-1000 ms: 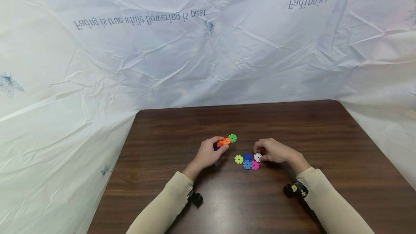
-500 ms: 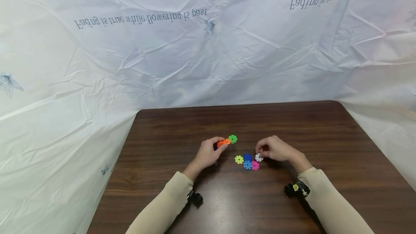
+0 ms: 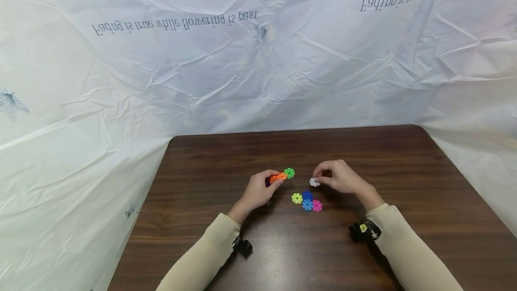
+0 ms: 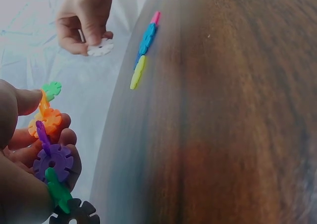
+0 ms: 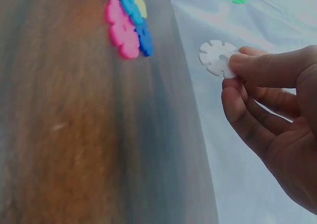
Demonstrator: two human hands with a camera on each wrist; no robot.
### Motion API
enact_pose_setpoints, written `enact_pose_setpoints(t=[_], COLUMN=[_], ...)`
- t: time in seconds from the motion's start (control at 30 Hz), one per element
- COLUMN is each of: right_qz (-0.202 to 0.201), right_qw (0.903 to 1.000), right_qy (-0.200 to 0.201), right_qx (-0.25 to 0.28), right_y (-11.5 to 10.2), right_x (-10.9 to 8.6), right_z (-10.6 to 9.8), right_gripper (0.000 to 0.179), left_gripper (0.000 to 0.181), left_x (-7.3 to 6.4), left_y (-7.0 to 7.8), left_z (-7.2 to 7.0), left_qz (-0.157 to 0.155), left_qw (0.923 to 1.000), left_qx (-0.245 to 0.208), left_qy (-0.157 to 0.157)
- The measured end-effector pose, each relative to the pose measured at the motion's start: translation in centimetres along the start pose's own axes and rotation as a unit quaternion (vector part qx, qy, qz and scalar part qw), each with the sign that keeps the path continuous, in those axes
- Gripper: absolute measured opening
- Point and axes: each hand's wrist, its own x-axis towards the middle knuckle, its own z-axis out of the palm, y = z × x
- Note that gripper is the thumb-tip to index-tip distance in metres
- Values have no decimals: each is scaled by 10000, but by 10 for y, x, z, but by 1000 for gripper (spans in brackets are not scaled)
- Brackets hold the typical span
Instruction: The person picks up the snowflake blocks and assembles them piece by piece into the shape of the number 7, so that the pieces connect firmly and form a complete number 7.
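Observation:
My left hand point(image 3: 257, 191) grips a chain of interlocked notched plastic discs. A green disc point(image 3: 289, 173) forms its far end, joined to orange discs point(image 3: 281, 176). In the left wrist view the chain continues through purple discs point(image 4: 55, 162) and another green one to a black disc point(image 4: 77, 214); fingers and palm hide parts of it. Between thumb and fingertips, my right hand point(image 3: 340, 177) pinches a white notched disc point(image 5: 213, 54), held above the table and apart from the chain. Below it on the tabletop lie a yellow disc point(image 3: 296, 198), dark blue disc point(image 3: 308, 195), light blue disc point(image 3: 307, 205) and pink disc point(image 3: 317, 205).
The brown wooden table point(image 3: 226, 152) has a white printed sheet point(image 3: 258, 84) hanging behind and at its sides. Small black cameras sit at both wrists, the left camera point(image 3: 243, 247) and the right camera point(image 3: 358, 232).
My right hand has lifted the white disc from beside the pink and dark blue ones and carried it away from me, slightly left. The left hand and its chain stay almost still.

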Motion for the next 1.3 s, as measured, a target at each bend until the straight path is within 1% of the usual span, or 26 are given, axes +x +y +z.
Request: enact_pose_setpoints(t=[0.2,0.33,0.53,0.7,0.8,0.9,1.13,1.3], right_qz=[-73,-48,-16,-5,91,134,229,312], right_qw=[9996,9993,9990,9986,9983,9979,9971,9969], right_qy=[265,365,394,455,466,456,421,393], right_qx=[-4,105,224,266,333,434,590,611], right_y=[-5,-9,-14,-19,-23,-25,-29,-31], right_x=[5,9,15,18,20,22,27,30], right_z=[-1,-3,-4,-4,-3,-1,3,5], right_gripper=[13,12,12,11,11,11,11,11], left_gripper=[33,33,33,33,34,34,32,33], left_x=[-1,0,-1,-2,-3,-3,-2,-2], left_y=[-1,-1,1,3,4,4,2,2], left_z=[2,3,3,3,2,2,2,1], left_qz=[-51,-53,-86,-130,-179,-181,-116,-181], left_qw=[10000,10000,9999,9999,9997,9997,9999,9997], left_qx=[-6,17,48,-34,-109,-141,-119,-142], left_qy=[-32,-13,-33,-60,-96,-101,11,-55])
